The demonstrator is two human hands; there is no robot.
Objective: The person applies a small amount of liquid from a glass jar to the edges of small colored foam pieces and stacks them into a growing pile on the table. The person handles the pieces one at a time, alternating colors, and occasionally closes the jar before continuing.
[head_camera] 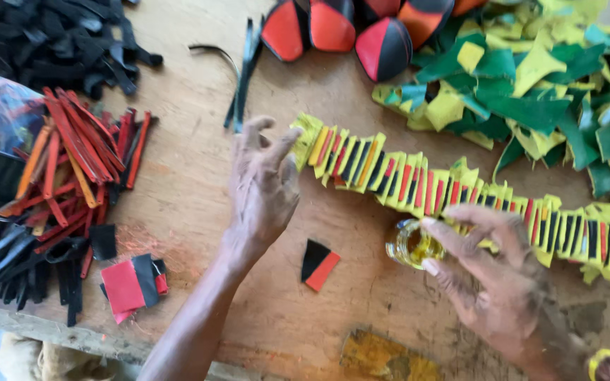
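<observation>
Gluing step at the row of yellow pieces, both hands on the bench

Taking the glue jar [411, 245] as landmark: just right of it and nearest the camera, the right hand [492, 282] has its fingers curled loosely round the jar's rim, grasping it from the side; just left of the jar lies a small black-and-red patch [319, 264]; further left and a little beyond it, the left hand [262, 187] hovers with fingers spread and released, fingertips touching the left end of the row [460, 194], which runs right behind the jar; far behind it lie green scraps [538, 106] and sewn balls [333, 28]; judging by this, the next move calls for a steady jar and one piece picked off the row
</observation>
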